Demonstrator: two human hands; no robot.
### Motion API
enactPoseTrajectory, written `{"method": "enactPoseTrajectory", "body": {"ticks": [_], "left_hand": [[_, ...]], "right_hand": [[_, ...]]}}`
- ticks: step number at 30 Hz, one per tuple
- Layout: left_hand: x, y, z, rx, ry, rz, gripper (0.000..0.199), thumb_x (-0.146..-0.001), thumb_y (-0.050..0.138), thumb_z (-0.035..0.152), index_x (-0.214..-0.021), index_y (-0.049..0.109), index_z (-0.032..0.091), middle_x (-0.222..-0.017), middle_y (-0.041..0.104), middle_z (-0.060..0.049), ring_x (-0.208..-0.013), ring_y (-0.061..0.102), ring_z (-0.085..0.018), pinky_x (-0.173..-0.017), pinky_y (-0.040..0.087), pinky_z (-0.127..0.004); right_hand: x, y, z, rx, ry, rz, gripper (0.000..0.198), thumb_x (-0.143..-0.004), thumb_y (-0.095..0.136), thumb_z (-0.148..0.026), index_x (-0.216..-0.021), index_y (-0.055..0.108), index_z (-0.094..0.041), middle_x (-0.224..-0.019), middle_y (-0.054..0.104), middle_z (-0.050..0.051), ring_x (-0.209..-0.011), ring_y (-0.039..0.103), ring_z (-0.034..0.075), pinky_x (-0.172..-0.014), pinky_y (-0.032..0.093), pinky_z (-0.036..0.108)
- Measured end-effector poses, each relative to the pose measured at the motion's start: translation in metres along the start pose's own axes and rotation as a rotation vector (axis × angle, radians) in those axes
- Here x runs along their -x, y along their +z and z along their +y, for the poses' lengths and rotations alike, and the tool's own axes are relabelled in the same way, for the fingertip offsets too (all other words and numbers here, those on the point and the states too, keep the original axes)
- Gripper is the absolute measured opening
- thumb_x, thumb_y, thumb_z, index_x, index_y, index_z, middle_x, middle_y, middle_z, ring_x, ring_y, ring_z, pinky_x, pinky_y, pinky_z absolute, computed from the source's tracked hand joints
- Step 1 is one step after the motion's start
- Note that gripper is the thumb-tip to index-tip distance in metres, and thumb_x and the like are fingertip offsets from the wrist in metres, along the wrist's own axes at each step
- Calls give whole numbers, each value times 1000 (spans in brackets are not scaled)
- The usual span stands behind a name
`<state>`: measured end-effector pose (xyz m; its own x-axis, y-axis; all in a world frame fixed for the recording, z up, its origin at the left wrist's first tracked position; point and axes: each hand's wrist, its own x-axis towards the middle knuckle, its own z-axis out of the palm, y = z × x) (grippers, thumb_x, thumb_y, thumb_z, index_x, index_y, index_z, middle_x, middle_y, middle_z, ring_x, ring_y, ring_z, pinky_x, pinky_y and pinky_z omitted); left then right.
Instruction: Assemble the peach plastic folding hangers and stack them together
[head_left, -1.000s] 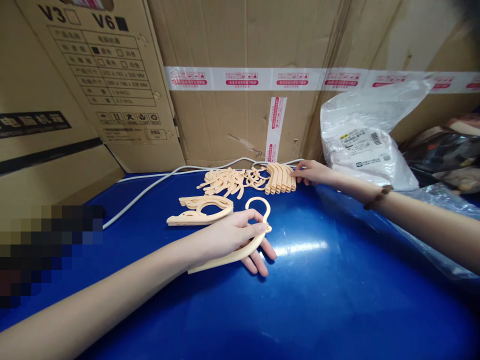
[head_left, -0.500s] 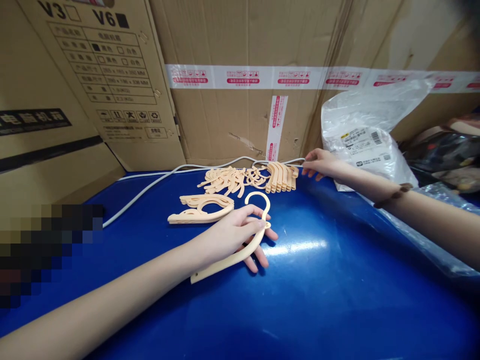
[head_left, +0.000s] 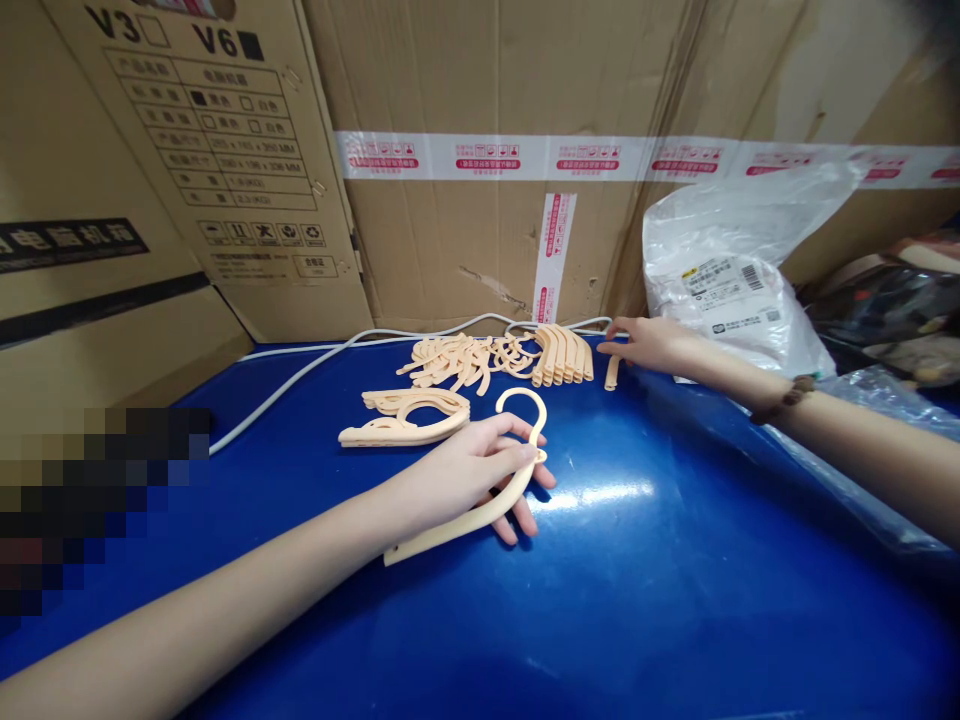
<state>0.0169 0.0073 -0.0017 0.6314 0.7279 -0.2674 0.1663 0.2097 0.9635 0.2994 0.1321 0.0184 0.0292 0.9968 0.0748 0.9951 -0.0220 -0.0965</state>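
Note:
My left hand (head_left: 495, 465) grips a cream plastic hanger part at the middle of the table: a curved hook (head_left: 534, 405) joined to one sloping hanger arm (head_left: 457, 528). The thumb presses on the joint while the lower fingers spread beneath. At the back right, my right hand (head_left: 637, 345) has its thumb and fingers on a loose hanger arm (head_left: 612, 374), which stands a little apart from a stacked row of hanger arms (head_left: 562, 355). Left of that row lies a heap of loose hooks (head_left: 450, 360). Folded hangers (head_left: 405, 432) are stacked just beyond my left wrist.
A white cable (head_left: 292, 378) runs along the back of the blue table (head_left: 637, 600). Cardboard boxes (head_left: 450, 240) wall off the back and left. A clear plastic bag (head_left: 720, 270) with a label stands at the right rear, with more plastic film (head_left: 885, 480) below it.
My right hand has come slightly left and taken a hanger arm away from the right end of the row. The left hand keeps its hold on the hook and arm, almost still.

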Motion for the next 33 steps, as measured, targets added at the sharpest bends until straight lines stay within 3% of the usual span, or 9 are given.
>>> {"method": "enactPoseTrajectory", "body": {"ticks": [4, 8, 12, 15, 19, 21, 26, 29, 33], "left_hand": [[1, 0, 0, -4, 4, 5, 5, -95, 43, 20, -99, 46, 16, -93, 65, -6, -54, 66, -11, -45, 55, -21], [1, 0, -1, -4, 7, 1, 6, -95, 44, 20, -99, 47, 16, -94, 66, -5, -54, 66, -11, -46, 55, -20], [0, 1, -1, -7, 11, 9, 7, -95, 45, 21, -99, 47, 16, -91, 66, -5, -54, 66, -10, -46, 55, -20], [1, 3, -1, -2, 9, 24, 8, -94, 46, 22, -99, 48, 16, -84, 64, -3, -51, 63, -9, -43, 54, -19], [2, 5, 0, 7, 13, 70, 11, -92, 50, 25, -99, 50, 17, -77, 62, -1, -47, 60, -9, -38, 51, -17], [1, 5, 0, 7, 8, 94, 13, -90, 51, 27, -99, 51, 17, -77, 62, -1, -47, 59, -9, -35, 49, -17], [-1, 2, -2, 0, 29, 91, 21, -86, 57, 36, -93, 55, 17, -76, 60, 0, -45, 57, -8, -32, 45, -14], [-2, 2, -3, -13, 44, 87, 20, -87, 56, 36, -89, 55, 16, -74, 58, 1, -44, 56, -7, -31, 44, -14], [-1, 5, -2, -23, 70, 120, 16, -88, 54, 33, -86, 55, 16, -75, 58, 1, -45, 56, -7, -32, 44, -14]], "right_hand": [[8, 3, 1, 138, -46, -28, 32, -83, 53, -47, -90, 67, -19, -87, 70, 11, -83, 64, 29, -66, 41, 33], [28, -3, 3, 184, -116, -68, 17, -79, 54, -32, -80, 65, -19, -79, 68, 8, -74, 63, 24, -60, 37, 30], [61, -14, -4, 133, -222, -127, 14, -73, 58, -29, -84, 58, -20, -69, 65, 2, -61, 60, 19, -53, 35, 28], [89, -18, -18, 44, -323, -151, 23, -75, 58, -28, -96, 52, -21, -74, 65, -1, -62, 58, 16, -53, 37, 26], [121, -17, -42, -374, -595, -85, 40, -75, 57, -18, -114, 45, -20, -79, 63, -2, -64, 58, 13, -58, 42, 25], [132, -14, -52, -431, -671, -54, 39, -75, 54, -13, -113, 50, -21, -79, 60, -2, -63, 55, 13, -55, 40, 24], [145, -4, -60, -520, -732, -24, 14, -78, 52, -9, -87, 56, -20, -83, 57, 1, -70, 53, 13, -61, 42, 23], [146, 5, -58, -586, -747, -52, 15, -82, 48, -8, -91, 51, -20, -79, 56, -2, -65, 50, 11, -59, 40, 21], [145, 16, -57, -682, -724, -128, 21, -91, 44, -13, -110, 44, -21, -79, 62, -3, -66, 55, 10, -62, 41, 20]]}}
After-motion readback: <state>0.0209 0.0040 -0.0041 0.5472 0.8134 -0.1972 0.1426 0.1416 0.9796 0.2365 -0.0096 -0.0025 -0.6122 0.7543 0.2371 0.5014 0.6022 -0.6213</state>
